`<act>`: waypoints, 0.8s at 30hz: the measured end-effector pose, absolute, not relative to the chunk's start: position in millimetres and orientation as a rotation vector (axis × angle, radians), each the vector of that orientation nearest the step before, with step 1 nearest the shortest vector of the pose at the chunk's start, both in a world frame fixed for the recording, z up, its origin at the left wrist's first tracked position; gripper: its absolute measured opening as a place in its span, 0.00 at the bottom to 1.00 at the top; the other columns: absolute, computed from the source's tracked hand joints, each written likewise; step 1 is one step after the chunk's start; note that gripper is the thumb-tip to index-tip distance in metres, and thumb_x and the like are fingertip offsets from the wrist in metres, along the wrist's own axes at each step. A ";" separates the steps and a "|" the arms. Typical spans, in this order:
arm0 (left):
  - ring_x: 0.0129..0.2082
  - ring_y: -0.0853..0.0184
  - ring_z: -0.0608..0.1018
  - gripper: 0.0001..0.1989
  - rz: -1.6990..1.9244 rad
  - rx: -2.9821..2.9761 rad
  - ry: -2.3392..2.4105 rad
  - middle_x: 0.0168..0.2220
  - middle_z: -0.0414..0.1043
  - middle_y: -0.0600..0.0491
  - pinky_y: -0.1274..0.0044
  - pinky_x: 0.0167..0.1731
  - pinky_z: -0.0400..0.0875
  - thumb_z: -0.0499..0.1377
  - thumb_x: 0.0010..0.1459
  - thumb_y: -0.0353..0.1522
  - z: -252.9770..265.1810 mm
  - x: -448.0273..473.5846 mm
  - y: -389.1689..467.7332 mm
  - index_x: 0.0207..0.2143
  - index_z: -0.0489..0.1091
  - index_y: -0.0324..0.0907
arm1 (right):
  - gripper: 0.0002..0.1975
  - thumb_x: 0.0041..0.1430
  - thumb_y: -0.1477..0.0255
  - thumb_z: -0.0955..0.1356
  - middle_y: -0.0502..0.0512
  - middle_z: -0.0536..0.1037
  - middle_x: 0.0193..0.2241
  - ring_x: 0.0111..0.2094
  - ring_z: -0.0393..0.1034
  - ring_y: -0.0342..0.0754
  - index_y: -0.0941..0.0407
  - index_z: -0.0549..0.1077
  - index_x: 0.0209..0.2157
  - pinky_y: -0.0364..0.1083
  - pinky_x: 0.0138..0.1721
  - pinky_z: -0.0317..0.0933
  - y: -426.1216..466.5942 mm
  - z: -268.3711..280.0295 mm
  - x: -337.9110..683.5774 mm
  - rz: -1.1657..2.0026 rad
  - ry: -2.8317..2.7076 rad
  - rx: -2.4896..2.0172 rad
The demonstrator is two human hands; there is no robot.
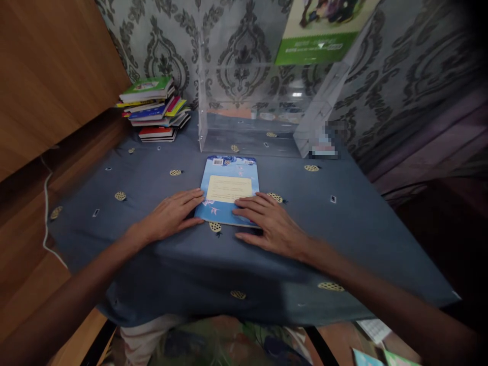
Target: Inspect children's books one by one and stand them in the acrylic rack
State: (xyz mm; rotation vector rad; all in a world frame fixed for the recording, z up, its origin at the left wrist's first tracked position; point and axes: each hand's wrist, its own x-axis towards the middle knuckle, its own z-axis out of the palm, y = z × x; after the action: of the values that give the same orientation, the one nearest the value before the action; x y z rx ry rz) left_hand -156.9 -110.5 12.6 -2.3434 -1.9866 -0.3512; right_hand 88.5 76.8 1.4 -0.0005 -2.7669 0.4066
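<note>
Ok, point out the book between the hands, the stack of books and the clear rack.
Book [229, 189], head view: pale panel on its cover.
Stack [150, 111], head view: mid-height.
Rack [311, 122], head view: right wall.

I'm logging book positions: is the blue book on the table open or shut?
Shut: the blue book lies flat, one cover with a barcode facing up, no pages spread.

This looks like a room in a home, shown by damask-patterned wallpaper [162, 53] across the frame's top, wood panelling [53, 66] upper left, a pineapple-print tablecloth [362, 208] mid-frame and mauve drapery [385, 145] at right.
</note>
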 end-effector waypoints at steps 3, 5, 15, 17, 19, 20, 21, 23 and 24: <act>0.66 0.58 0.66 0.28 -0.289 -2.343 -1.920 0.64 0.65 0.40 0.63 0.62 0.66 0.43 0.72 0.46 10.1 -153.7 -108.1 0.63 0.61 0.38 | 0.23 0.63 0.55 0.69 0.60 0.74 0.58 0.59 0.67 0.60 0.51 0.73 0.55 0.63 0.59 0.61 71.7 0.0 76.0 0.351 -2.798 0.023; 0.66 0.57 0.64 0.28 -0.241 -2.336 -1.902 0.64 0.64 0.39 0.63 0.63 0.65 0.42 0.73 0.45 7.1 -153.1 -107.6 0.63 0.61 0.36 | 0.23 0.63 0.56 0.69 0.61 0.75 0.57 0.59 0.68 0.60 0.52 0.73 0.56 0.62 0.58 0.63 70.4 -0.6 70.9 0.325 -2.799 0.034; 0.63 0.56 0.69 0.29 -0.351 -2.307 -1.858 0.61 0.68 0.38 0.64 0.59 0.69 0.46 0.70 0.48 3.0 -155.2 -108.0 0.60 0.63 0.35 | 0.16 0.72 0.67 0.61 0.61 0.81 0.49 0.51 0.75 0.54 0.58 0.74 0.53 0.55 0.52 0.70 65.8 2.8 67.5 -0.032 -2.752 0.131; 0.63 0.54 0.69 0.30 -0.376 -2.302 -1.865 0.61 0.68 0.38 0.62 0.59 0.70 0.47 0.69 0.49 2.5 -153.9 -108.6 0.60 0.63 0.35 | 0.14 0.71 0.70 0.62 0.61 0.81 0.47 0.50 0.76 0.53 0.58 0.75 0.51 0.54 0.50 0.71 65.2 2.5 66.9 -0.096 -2.727 0.165; 0.63 0.54 0.69 0.30 -0.400 -2.294 -1.881 0.61 0.67 0.38 0.62 0.58 0.70 0.49 0.69 0.50 1.2 -152.4 -108.6 0.61 0.63 0.37 | 0.13 0.71 0.73 0.62 0.62 0.82 0.46 0.49 0.76 0.52 0.59 0.76 0.48 0.52 0.49 0.72 65.4 2.1 66.3 -0.156 -2.697 0.202; 0.63 0.54 0.69 0.29 -0.413 -2.291 -1.887 0.61 0.67 0.38 0.61 0.58 0.70 0.50 0.68 0.50 0.4 -151.6 -108.4 0.61 0.63 0.38 | 0.12 0.70 0.76 0.62 0.62 0.82 0.45 0.47 0.77 0.52 0.59 0.77 0.47 0.51 0.47 0.72 65.7 2.0 65.9 -0.183 -2.672 0.224; 0.63 0.53 0.69 0.29 -0.426 -2.285 -1.895 0.61 0.67 0.39 0.60 0.58 0.70 0.51 0.68 0.50 -0.3 -150.8 -108.2 0.61 0.63 0.39 | 0.12 0.70 0.77 0.62 0.62 0.83 0.43 0.46 0.78 0.51 0.60 0.77 0.45 0.50 0.46 0.72 66.1 2.0 65.4 -0.208 -2.638 0.250; 0.63 0.52 0.69 0.28 -0.442 -2.273 -1.912 0.61 0.67 0.39 0.59 0.58 0.70 0.52 0.67 0.49 -1.0 -149.1 -107.6 0.61 0.63 0.40 | 0.12 0.69 0.79 0.62 0.61 0.83 0.40 0.42 0.78 0.50 0.61 0.77 0.40 0.48 0.43 0.72 67.3 2.6 64.1 -0.241 -2.563 0.302; 0.63 0.52 0.68 0.28 -0.444 -2.269 -1.918 0.61 0.67 0.39 0.59 0.58 0.70 0.53 0.67 0.49 -1.0 -148.3 -107.4 0.61 0.63 0.41 | 0.12 0.70 0.79 0.62 0.61 0.84 0.39 0.40 0.79 0.49 0.61 0.77 0.39 0.48 0.41 0.72 68.2 3.4 63.4 -0.250 -2.531 0.322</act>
State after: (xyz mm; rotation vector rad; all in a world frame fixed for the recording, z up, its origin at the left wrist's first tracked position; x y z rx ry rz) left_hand -148.3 -107.4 -1.0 -2.2688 -1.9180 -0.4435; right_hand 63.4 68.2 3.4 0.3223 -2.5311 -0.2498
